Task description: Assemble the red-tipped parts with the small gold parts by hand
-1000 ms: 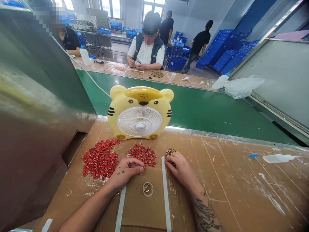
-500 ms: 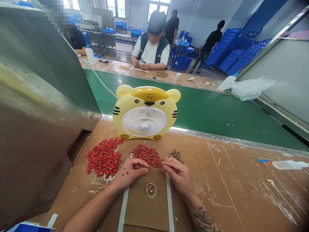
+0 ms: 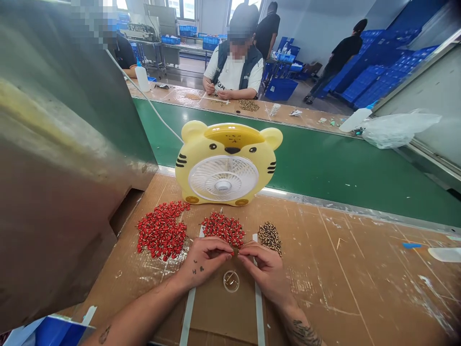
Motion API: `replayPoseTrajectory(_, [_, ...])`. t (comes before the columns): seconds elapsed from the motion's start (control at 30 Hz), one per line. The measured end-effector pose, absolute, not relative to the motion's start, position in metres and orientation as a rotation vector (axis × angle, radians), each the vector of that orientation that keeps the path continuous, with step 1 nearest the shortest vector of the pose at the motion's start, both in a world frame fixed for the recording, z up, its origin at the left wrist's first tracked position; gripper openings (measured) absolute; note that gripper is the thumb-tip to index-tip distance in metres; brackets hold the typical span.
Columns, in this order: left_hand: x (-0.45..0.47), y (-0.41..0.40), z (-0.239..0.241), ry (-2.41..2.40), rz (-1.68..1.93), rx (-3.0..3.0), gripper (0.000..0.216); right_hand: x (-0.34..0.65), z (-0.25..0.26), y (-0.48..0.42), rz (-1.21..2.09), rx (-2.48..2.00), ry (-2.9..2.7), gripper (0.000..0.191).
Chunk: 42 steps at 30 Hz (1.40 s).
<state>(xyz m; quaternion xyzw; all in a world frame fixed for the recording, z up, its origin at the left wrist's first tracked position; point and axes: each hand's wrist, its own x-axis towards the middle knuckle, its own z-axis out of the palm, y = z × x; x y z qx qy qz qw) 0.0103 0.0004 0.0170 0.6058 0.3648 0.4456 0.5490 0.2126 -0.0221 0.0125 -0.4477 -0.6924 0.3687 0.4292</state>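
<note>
My left hand [image 3: 206, 262] pinches a small red piece [image 3: 232, 253] between thumb and forefinger. Facing it, my right hand [image 3: 267, 270] is closed in a pinch, its fingertips close to the red piece; whatever it grips is too small to make out. Just beyond my hands lies a heap of small red pieces with dark and gold ends [image 3: 224, 228]. A larger heap of red pieces [image 3: 162, 233] is to the left, and small black-and-gold pieces [image 3: 270, 234] are piled at the right. Below my fingertips stands a small clear cup [image 3: 231, 290] with a thin stick in it.
A yellow tiger-faced fan [image 3: 183, 178] stands behind the heaps. A metal cabinet [image 3: 72, 158] walls off the left. White tape strips [image 3: 260, 312] line the cardboard mat [image 3: 223, 317]. Across the green belt [image 3: 317, 168], another person [image 3: 234, 67] sits handling small parts.
My right hand has moved left, bringing its fingertips near the red piece in my left hand. The whole view has shifted slightly, so the scene appears farther right.
</note>
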Motion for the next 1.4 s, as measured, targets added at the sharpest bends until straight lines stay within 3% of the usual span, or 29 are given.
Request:
replayPoseTrajectory(0.2, [0.011,-0.001,0.019,0.878,1.069,1.546,0.014,0.208,0.018,-0.022,0.863,-1.066,-1.772,0.017])
replayPoseTrajectory(0.6, [0.012,-0.002,0.016,0.938,1.028,1.604,0.012,0.204,0.022,-0.023,0.844,-1.069,-1.789,0.012])
replayPoseTrajectory(0.9, [0.010,-0.002,0.015,0.868,1.104,1.591,0.013,0.205,0.013,-0.023,1.090,-1.192,-1.550,0.006])
replayPoseTrajectory(1.4, [0.009,-0.003,0.016,0.893,1.056,1.673,0.011,0.207,0.020,-0.021,1.167,-1.283,-1.661,0.017])
